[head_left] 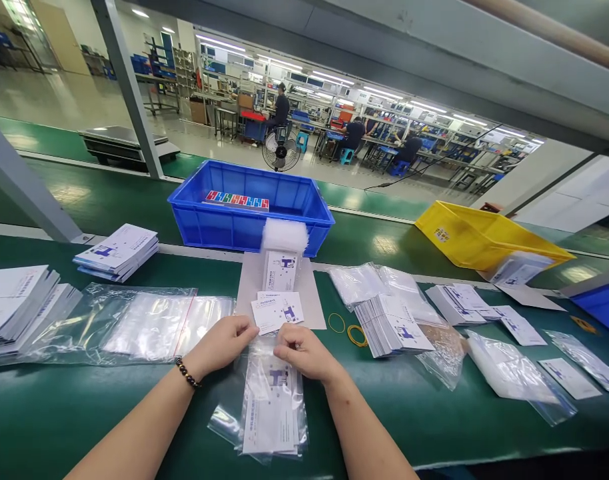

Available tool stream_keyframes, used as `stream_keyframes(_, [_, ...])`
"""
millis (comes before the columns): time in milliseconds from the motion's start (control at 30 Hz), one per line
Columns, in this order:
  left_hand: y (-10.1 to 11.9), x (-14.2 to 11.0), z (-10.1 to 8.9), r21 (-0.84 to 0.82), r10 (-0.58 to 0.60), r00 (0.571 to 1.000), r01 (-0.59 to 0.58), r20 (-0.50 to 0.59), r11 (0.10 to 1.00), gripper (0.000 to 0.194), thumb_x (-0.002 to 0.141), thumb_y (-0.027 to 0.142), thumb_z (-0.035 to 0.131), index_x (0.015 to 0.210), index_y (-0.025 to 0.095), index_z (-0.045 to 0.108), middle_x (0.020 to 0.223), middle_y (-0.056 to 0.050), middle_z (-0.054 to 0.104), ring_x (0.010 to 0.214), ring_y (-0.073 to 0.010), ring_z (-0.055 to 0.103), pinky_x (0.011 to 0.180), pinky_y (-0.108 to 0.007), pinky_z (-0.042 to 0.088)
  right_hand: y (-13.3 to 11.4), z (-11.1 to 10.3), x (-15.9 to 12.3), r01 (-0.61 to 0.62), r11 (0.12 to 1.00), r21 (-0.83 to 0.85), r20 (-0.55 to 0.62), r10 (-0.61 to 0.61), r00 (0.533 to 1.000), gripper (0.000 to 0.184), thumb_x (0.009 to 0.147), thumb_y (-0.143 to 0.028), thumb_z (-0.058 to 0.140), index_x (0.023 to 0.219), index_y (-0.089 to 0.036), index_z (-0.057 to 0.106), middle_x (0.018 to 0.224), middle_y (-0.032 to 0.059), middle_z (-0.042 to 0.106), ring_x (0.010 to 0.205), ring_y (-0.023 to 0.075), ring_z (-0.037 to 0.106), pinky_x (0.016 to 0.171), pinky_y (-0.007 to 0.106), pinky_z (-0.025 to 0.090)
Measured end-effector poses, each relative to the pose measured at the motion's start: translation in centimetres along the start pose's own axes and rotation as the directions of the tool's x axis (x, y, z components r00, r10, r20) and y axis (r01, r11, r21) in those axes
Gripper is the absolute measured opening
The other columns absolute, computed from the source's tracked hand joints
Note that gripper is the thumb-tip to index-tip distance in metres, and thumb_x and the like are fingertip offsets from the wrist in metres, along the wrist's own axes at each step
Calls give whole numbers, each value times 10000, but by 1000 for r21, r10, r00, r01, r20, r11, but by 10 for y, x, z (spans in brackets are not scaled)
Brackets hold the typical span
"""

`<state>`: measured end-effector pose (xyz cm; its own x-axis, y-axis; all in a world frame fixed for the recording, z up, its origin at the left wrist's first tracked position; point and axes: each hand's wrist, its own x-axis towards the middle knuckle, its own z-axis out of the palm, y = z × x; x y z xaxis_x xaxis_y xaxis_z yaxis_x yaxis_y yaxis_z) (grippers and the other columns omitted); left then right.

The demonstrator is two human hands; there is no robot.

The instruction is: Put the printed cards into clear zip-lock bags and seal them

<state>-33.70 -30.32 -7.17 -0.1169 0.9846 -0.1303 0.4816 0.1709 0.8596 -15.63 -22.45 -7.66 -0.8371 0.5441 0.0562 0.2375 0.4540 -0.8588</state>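
My left hand point(228, 343) and my right hand point(303, 352) are both closed, pinching the top end of a clear plastic bag point(272, 420) between them. Inside the bag are printed white booklets point(267, 400) with a purple picture. Just beyond my fingertips lie white printed booklets point(278, 312), resting on a grey cardboard sheet point(314, 297). Further up that sheet is another bagged booklet point(281, 270), with a roll of clear bags point(285, 237) above it against the blue bin. A loose scrap of clear plastic point(224, 425) sits left of the bag.
A blue bin point(219, 227) and a tilted yellow bin point(464, 233) stand behind. Booklet stacks point(117, 252) and clear bags point(149, 327) lie to the left. Rubber bands point(357, 335), a booklet stack point(392, 327) and filled bags point(517, 373) lie to the right.
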Motion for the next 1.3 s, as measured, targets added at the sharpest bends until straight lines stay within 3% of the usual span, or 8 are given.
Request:
stream_keyframes(167, [-2,2,7,-259,-212,962,252,174,932,454,721,400,450,1088,141,513,403,77,404,381,-106,364,418,-212,282,19,-4,5,-278,916,-290,-448,127,885,243,783,-228,457,997,-176,561,897,67,526,693,145,502,635,264,395])
stream_keyframes(367, [1,5,15,-311,-252,966,258,59,915,344,708,349,477,969,142,562,387,80,387,365,-93,337,397,-204,247,24,-2,10,-445,818,-364,-418,283,863,206,756,-265,496,879,-176,634,875,75,532,847,194,517,709,273,403])
stream_keyframes(500, [4,6,17,-395,-204,979,188,1,899,204,699,356,483,679,157,525,400,86,318,372,-74,285,396,-198,214,25,1,12,-394,900,-184,-472,270,839,278,713,-281,536,959,-172,607,951,80,559,927,220,502,808,318,390])
stream_keyframes(633, [3,3,16,-429,-120,993,108,-1,897,275,729,423,440,619,171,436,431,86,294,384,-64,237,396,-196,200,28,-3,13,-238,928,287,-479,354,803,427,699,-296,531,1096,-152,471,739,13,581,674,161,552,674,307,443])
stream_keyframes(733, [3,0,11,-219,-21,999,13,-33,976,276,770,424,398,677,174,467,479,64,368,447,-93,340,449,-210,283,27,-10,11,-20,821,570,-531,387,754,425,684,-294,559,1068,-166,432,618,-46,546,548,116,537,575,260,451])
stream_keyframes(900, [5,-5,6,97,145,982,-157,124,983,155,769,264,417,722,184,542,686,-1,550,663,-146,483,605,-248,378,23,-18,9,146,779,610,-676,415,609,334,640,-281,619,924,-175,481,716,-12,598,616,120,574,581,252,468])
stream_keyframes(1033, [7,-5,9,121,246,953,-269,174,956,159,746,204,467,670,190,606,718,-26,580,818,-182,483,735,-279,387,19,-18,5,97,839,535,-677,357,644,243,653,-278,615,859,-164,552,720,8,607,648,124,572,612,256,464])
stream_keyframes(1300, [9,-4,18,-150,97,990,-82,98,985,117,690,248,568,629,183,644,763,-19,461,771,-155,486,723,-270,419,18,-21,3,-60,882,467,-536,336,775,146,661,-262,600,770,-167,619,678,6,601,601,120,528,558,245,419])
